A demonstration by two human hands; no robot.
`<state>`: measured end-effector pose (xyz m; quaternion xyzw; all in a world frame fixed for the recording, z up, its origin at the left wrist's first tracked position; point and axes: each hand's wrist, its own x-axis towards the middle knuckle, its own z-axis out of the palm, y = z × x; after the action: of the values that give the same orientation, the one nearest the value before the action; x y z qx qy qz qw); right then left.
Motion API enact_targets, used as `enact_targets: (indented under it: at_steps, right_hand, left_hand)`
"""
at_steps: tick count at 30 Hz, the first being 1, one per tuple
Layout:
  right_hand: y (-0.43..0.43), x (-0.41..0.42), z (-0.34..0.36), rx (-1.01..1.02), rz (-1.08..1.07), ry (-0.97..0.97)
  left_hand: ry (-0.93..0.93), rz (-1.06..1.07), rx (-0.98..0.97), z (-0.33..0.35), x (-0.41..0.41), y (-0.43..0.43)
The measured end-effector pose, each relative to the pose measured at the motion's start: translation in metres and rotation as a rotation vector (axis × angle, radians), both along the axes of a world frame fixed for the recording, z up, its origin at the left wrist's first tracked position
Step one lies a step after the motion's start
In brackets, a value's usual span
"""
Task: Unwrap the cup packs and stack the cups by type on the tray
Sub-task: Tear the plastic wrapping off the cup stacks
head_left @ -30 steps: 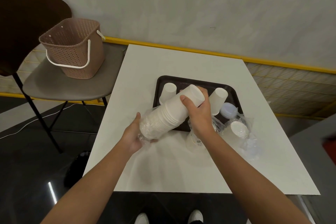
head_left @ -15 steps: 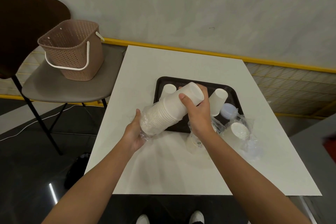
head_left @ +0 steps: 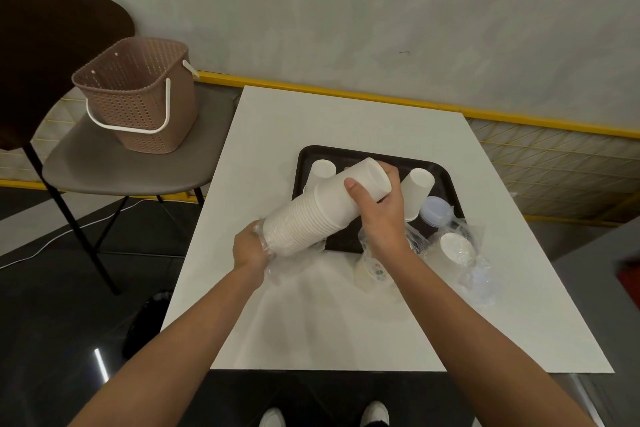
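Left grip [head_left: 251,246] pinches the crinkly clear plastic wrapper [head_left: 266,255], bunched at the wide rim end so the film can slide off. The nested stack of smooth white paper cups [head_left: 311,215] hangs tilted above the white desk [head_left: 346,121], just over the front edge of the glossy black rectangular tray [head_left: 346,155]. Right grip [head_left: 379,215] is curled round the narrow base end to steady it. Film-wrapped cup packs [head_left: 457,248] wait at the tray's front right corner.
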<state>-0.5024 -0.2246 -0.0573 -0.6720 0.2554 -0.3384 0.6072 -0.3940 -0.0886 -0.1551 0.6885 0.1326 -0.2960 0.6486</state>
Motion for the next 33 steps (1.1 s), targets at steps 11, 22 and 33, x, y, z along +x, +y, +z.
enact_targets:
  at_steps: [11,22,33]
  right_hand:
    - [-0.002,-0.005,-0.005,-0.049,0.02,0.04]
    - [0.004,-0.005,-0.015,-0.191,0.099,0.094]
    - [0.009,-0.009,-0.034,-0.305,0.204,0.304]
  left_hand:
    - [0.048,-0.165,-0.018,0.006,-0.005,0.007]
    - [-0.675,-0.511,0.666,-0.012,-0.001,0.0]
    - [-0.759,-0.472,0.625,-0.013,0.003,-0.001]
